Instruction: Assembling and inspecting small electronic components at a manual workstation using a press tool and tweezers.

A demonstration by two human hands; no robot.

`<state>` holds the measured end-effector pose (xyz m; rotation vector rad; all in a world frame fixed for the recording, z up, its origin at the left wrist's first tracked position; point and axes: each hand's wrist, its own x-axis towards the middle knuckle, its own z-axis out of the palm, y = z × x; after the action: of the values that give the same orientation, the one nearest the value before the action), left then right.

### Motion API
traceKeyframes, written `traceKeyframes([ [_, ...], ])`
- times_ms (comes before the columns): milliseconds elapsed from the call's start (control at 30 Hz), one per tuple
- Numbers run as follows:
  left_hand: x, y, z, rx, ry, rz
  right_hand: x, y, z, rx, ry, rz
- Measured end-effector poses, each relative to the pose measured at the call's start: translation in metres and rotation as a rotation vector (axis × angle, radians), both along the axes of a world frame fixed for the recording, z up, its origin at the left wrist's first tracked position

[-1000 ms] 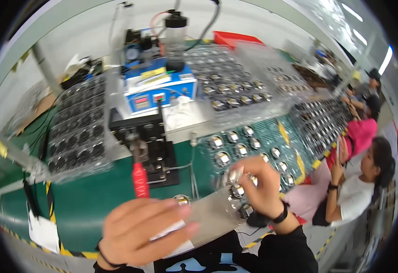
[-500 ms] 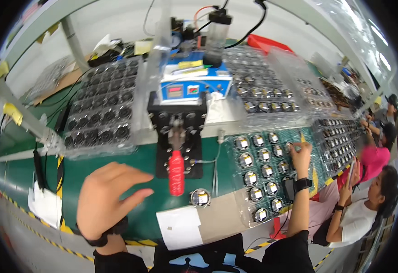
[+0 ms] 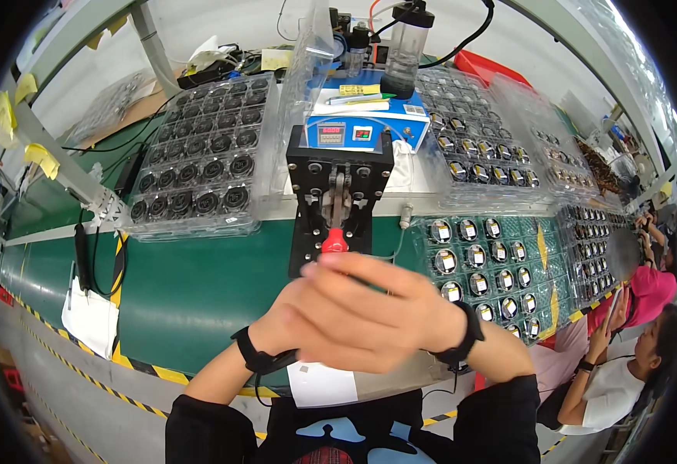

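Both my hands meet just below the red handle (image 3: 334, 242) of a black toggle press (image 3: 341, 182). My right hand (image 3: 369, 313) lies across the front, its fingers bent and held together, smeared a little by motion. Its fingertips come close to the handle's lower end; contact cannot be made out. Behind it my left hand (image 3: 278, 319) is mostly covered, fingers hidden. Anything between the palms is out of sight. Under my wrists shows a white paper sheet (image 3: 323, 387) on cardboard. To the right, a clear tray (image 3: 543, 290) holds round silver-rimmed parts (image 3: 478, 284) with pale labels.
A blue control box (image 3: 369, 131) with displays stands behind the press. Trays of black round parts (image 3: 189, 172) lie left, more stacked trays (image 3: 481, 185) at back right. A metal post (image 3: 98, 205) rises at left. At far right, a person in white (image 3: 613, 387) sits nearby.
My right hand has left the tray on the right and swung to the middle. My left hand has moved right to meet it. The view has shifted, and the loose round part is now hidden.
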<state>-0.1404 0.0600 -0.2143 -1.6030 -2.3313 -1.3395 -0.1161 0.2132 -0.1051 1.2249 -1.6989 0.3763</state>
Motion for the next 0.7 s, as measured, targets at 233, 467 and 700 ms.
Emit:
traceKeyframes([
  [233,-0.01,-0.038,0.048,-0.15,-0.452,0.096,-0.024,-0.022,-0.01,-0.013,-0.104,0.064],
  [467,-0.033,-0.068,0.033,-0.25,-0.365,0.312,-0.042,-0.023,0.102,-0.703,-1.322,0.334],
  [700,-0.04,-0.026,0.003,-0.061,-0.311,0.442,-0.126,0.001,0.09,-0.328,-1.155,1.004],
])
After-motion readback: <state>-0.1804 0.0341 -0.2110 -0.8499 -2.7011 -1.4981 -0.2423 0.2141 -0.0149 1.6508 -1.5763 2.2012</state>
